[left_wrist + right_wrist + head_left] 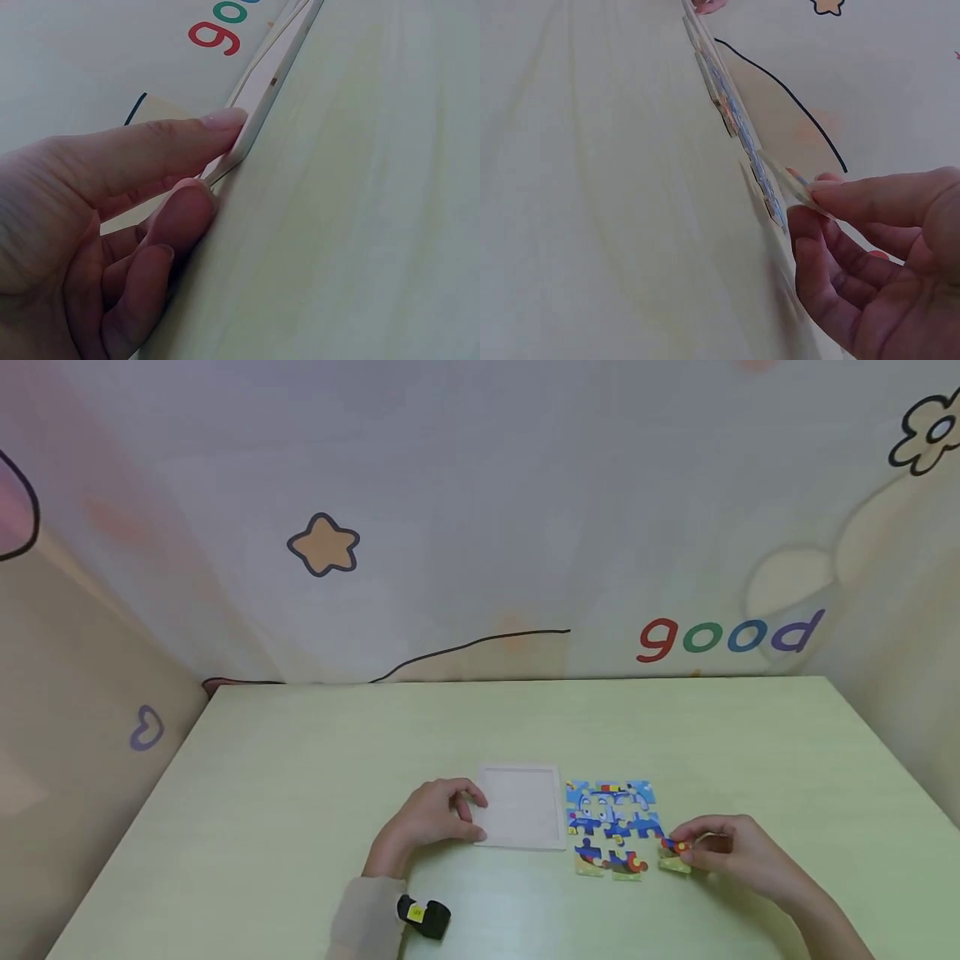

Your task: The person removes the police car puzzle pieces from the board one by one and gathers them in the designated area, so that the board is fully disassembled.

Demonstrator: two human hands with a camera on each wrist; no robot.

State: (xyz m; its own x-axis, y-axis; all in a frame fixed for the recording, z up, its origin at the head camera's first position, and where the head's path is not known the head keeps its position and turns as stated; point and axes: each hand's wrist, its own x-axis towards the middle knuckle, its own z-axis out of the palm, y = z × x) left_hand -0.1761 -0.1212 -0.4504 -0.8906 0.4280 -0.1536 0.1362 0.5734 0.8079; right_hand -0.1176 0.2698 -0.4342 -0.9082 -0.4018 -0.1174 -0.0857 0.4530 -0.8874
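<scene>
A white square puzzle tray [519,807] lies flat on the table, its inside bare. My left hand [435,812] holds the tray at its left edge; the left wrist view shows the thumb on the rim [259,97] and a curled finger against the corner. Right of the tray lies a partly joined jigsaw puzzle [611,814] with a blue cartoon picture. Between thumb and fingers, my right hand [738,852] pinches a red, blue and yellow-green puzzle piece [675,855] beside the puzzle's lower right corner. In the right wrist view, that piece [799,187] is tilted, seen nearly edge-on.
The pale green table [300,760] reaches back to a wall covering [480,527] with printed drawings. A black strap device [426,917] is on the left wrist. Two lower puzzle pieces [588,857] sit slightly apart from each other.
</scene>
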